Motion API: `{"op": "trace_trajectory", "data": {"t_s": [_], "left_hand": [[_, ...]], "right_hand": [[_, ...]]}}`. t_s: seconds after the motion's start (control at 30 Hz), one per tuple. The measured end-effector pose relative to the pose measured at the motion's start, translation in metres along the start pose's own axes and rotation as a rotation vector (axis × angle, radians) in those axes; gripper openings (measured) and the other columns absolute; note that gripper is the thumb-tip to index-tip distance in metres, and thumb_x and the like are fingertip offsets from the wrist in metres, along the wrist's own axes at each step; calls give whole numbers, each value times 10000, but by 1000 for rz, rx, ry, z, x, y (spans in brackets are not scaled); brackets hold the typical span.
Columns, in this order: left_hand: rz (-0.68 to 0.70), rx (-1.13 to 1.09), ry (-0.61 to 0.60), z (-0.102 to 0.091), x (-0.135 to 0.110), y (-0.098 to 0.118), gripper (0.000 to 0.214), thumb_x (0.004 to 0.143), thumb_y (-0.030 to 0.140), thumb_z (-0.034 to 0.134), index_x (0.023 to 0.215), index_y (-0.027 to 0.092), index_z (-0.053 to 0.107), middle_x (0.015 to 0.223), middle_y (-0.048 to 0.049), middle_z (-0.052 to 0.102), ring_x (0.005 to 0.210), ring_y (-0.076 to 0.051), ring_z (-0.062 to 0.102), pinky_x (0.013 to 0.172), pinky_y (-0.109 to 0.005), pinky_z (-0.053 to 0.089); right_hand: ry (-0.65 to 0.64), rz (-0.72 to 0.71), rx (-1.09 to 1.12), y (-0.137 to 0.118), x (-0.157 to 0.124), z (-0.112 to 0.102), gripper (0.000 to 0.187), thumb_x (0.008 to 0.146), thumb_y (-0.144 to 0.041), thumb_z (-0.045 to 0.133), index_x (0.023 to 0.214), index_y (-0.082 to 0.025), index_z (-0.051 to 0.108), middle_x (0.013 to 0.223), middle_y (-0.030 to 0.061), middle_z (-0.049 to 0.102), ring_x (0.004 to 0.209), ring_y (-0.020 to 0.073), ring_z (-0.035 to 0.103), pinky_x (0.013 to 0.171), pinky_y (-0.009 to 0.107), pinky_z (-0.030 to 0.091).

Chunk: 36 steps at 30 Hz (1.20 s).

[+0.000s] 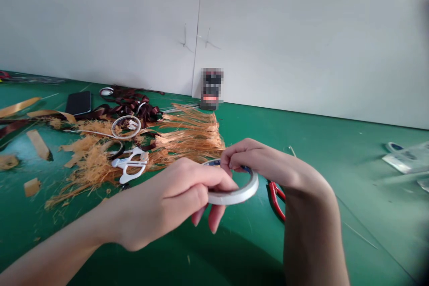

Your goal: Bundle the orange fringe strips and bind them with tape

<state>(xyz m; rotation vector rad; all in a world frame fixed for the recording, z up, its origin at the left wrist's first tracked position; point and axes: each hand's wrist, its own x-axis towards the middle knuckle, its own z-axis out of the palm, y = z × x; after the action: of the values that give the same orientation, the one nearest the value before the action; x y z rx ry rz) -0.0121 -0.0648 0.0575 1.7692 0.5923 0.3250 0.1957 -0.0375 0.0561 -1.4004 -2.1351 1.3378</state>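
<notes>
A white roll of tape (241,192) is held above the green table between both hands. My left hand (174,199) grips its near left side, fingers curled round the ring. My right hand (258,161) pinches the top rim of the roll with fingers closed. Part of the roll is hidden behind my left hand. Red-handled scissors (276,199) lie on the table just under my right wrist.
To the left lies a heap of orange fibre strands (187,136) with white scissors (130,164), a clear ring (125,126) and dark brown ribbon (134,105). A black phone (78,103) lies far left. Clear packets (404,158) lie at the right. A white wall panel (301,40) backs the table (335,152).
</notes>
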Motion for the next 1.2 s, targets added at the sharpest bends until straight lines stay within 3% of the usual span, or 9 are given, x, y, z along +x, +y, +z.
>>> {"op": "trace_trajectory", "data": {"t_s": [0.17, 0.37, 0.53, 0.67, 0.73, 0.87, 0.9, 1.0, 1.2], "left_hand": [[-87, 86, 9, 1, 2, 8, 199, 912, 188, 415, 927, 191, 613, 703, 51, 580, 596, -77, 459, 532, -204, 326], [-57, 172, -10, 0, 4, 10, 219, 927, 182, 347, 884, 173, 562, 717, 38, 519, 623, -86, 446, 558, -221, 319], [-100, 135, 24, 3, 9, 3, 245, 854, 49, 330, 798, 181, 529, 694, 41, 493, 617, -91, 428, 585, -221, 338], [-15, 31, -80, 15, 21, -17, 271, 887, 81, 382, 1049, 207, 558, 992, -7, 616, 814, -119, 549, 708, -229, 417], [17, -71, -60, 24, 28, -36, 296, 936, 136, 355, 1168, 211, 522, 1128, -45, 609, 893, -142, 586, 785, -267, 440], [52, -351, 252, 38, 39, -73, 386, 932, 157, 390, 1316, 183, 420, 1155, -89, 601, 865, -152, 630, 866, -325, 469], [55, -413, 318, 41, 40, -80, 414, 914, 145, 416, 1328, 171, 411, 1183, -98, 591, 920, -165, 631, 893, -328, 469], [39, -460, 425, 51, 34, -91, 455, 875, 143, 490, 1327, 166, 443, 1280, -101, 553, 1129, -218, 565, 967, -328, 453], [-57, -381, 525, 86, 15, -94, 465, 911, 155, 421, 1371, 217, 439, 1305, -68, 567, 1178, -215, 555, 997, -342, 469]], "right_hand": [[-29, -3, 8, 2, 2, 0, 265, 699, -84, 364, 521, -201, 523, 581, -10, 474, 564, 111, 442, 493, 218, 363], [18, -22, -64, 5, 3, 0, 280, 708, -94, 360, 529, -194, 550, 623, -4, 532, 605, 112, 477, 525, 224, 374], [65, 41, -64, 6, 5, -2, 276, 696, -83, 378, 527, -192, 567, 604, -10, 519, 590, 109, 464, 530, 231, 372], [62, 88, 12, 11, 15, -3, 285, 742, -102, 429, 675, -200, 688, 637, -3, 590, 599, 121, 511, 558, 252, 420], [228, 99, 41, 17, 20, 2, 274, 823, -187, 459, 902, -218, 719, 775, 27, 662, 708, 157, 588, 638, 293, 481], [781, -36, -116, 30, 16, 35, 281, 907, -313, 472, 1114, -237, 646, 1111, 80, 633, 1036, 223, 588, 881, 422, 494], [811, -141, -149, 34, 12, 47, 292, 909, -310, 487, 1151, -220, 622, 1166, 94, 606, 1048, 213, 589, 895, 412, 499], [701, -333, -220, 48, -4, 84, 313, 897, -222, 532, 1202, -191, 597, 1222, 115, 577, 1116, 192, 578, 928, 350, 516], [950, -424, -277, 68, -24, 136, 346, 833, -59, 583, 1116, -234, 679, 1158, 104, 665, 1005, 192, 664, 830, 309, 589]]}}
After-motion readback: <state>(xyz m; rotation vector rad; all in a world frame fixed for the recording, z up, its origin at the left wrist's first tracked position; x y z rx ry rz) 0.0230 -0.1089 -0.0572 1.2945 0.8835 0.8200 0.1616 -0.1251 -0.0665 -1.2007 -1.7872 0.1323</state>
